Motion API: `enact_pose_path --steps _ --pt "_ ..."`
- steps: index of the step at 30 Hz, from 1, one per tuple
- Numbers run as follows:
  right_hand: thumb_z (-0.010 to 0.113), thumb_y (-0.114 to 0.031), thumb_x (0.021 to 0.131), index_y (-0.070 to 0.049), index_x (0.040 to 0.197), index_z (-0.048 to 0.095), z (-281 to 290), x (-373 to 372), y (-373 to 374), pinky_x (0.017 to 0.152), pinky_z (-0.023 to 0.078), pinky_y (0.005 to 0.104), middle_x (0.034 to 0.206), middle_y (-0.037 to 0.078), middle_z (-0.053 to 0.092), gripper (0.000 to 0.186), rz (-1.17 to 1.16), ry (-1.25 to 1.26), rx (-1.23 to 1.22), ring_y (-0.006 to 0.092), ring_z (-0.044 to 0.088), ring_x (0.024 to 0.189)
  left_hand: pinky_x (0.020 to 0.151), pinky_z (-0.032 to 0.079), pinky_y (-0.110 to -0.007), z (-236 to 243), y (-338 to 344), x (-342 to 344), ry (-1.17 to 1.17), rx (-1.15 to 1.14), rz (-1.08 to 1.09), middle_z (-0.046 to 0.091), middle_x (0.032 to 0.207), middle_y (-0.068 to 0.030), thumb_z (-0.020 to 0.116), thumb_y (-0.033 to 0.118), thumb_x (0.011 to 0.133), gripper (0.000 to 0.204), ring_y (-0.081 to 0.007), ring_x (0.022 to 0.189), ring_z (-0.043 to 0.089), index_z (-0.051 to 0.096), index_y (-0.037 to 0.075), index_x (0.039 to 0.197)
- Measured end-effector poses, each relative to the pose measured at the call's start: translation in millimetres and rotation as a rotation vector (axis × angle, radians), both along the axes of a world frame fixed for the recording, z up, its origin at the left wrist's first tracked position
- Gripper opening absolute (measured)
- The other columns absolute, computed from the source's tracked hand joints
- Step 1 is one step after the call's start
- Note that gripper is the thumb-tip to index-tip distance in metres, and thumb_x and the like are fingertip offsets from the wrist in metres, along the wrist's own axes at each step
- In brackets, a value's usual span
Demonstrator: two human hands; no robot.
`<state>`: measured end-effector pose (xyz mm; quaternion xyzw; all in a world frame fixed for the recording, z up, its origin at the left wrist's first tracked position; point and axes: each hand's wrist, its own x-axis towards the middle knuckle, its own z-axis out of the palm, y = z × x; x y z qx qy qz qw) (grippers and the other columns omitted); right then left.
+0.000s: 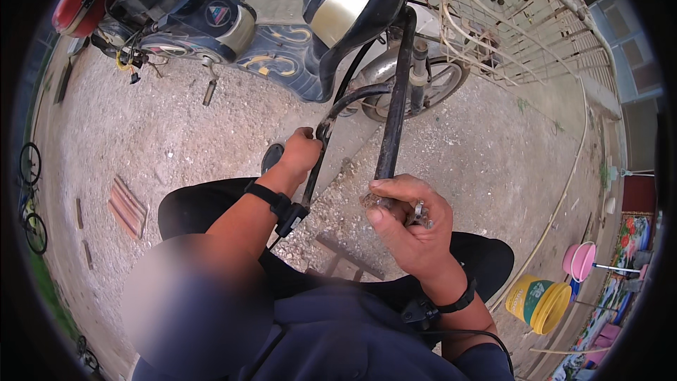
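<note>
My left hand (301, 149) has its fingers wrapped on the bent black metal tube (342, 104) of a frame, just below the bend. My right hand (415, 229) grips the lower end of the straight black tube (393, 137), thumb and fingers around its rusty tip, with a small silver metal fitting (422, 212) among the fingers. Whether that fitting is attached to the tube I cannot tell. The tubes rise toward an upright metal fork leg (418, 81) and a spoked wheel (451, 83), partly hidden behind them.
A dark scooter (211, 17) stands above my hands, a white wire basket (518, 17) at upper right. Striped boards (127, 204) lie left on gritty ground. A yellow bucket (536, 302), a pink bucket (578, 261) and a hose (564, 204) are at right. Bicycles (29, 197) stand far left.
</note>
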<state>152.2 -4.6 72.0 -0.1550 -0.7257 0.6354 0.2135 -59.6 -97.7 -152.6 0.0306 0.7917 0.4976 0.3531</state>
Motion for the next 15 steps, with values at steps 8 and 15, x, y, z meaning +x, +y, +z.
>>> enact_pose_path --steps 8,15 --pt "0.080 -0.010 0.083 -0.005 0.109 0.067 -57.3 14.8 -19.7 0.072 0.054 0.0327 0.091 0.013 0.070 0.029 0.204 -0.071 0.192 0.0250 0.071 0.082 0.078 0.049 -0.029 133.0 17.1 16.2 -0.041 0.375 0.091 0.064 0.099 -0.0090 0.066 0.028 0.095 0.038 -0.0142 0.088 0.059 0.060 -0.005 0.113" --pt "0.071 -0.022 0.088 -0.010 0.111 0.066 -120.3 11.4 -37.4 0.076 0.054 0.0414 0.096 0.012 0.069 0.026 0.314 -0.266 0.278 0.0342 0.068 0.088 0.077 0.051 -0.032 129.9 12.8 51.9 -0.115 0.296 -0.078 0.063 0.104 -0.0108 0.068 0.040 0.095 0.058 -0.0179 0.091 0.062 0.048 -0.002 0.128"
